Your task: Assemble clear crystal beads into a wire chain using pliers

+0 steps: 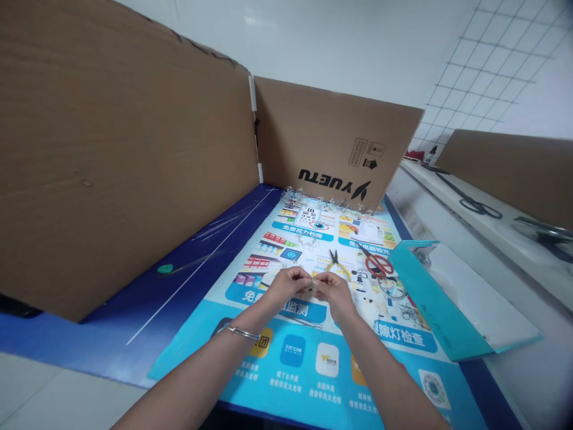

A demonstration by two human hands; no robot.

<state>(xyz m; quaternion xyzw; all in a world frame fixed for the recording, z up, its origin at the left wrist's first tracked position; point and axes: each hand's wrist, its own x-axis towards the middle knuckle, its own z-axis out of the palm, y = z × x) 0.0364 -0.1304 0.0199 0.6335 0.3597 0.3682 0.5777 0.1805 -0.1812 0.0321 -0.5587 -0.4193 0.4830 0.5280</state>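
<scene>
My left hand [290,284] and my right hand [332,290] meet over the middle of a printed poster [264,382], fingertips pinched close together. Something tiny sits between them, too small to name. A metal bracelet [243,332] circles my left wrist. Just beyond my right hand lie pliers with yellow handles [341,267], jaws pointing away. Scissors with red handles [378,266] rest further right, near a round clear dish [392,286] and small black pieces [360,276].
Cardboard panels [170,143] stand at the left and back. Clear plastic items [331,202] line the back panel's foot. A turquoise open box [465,304] lies at the right, below a white ledge [452,179] with dark scissors [478,206]. A green item [165,269] is at the left.
</scene>
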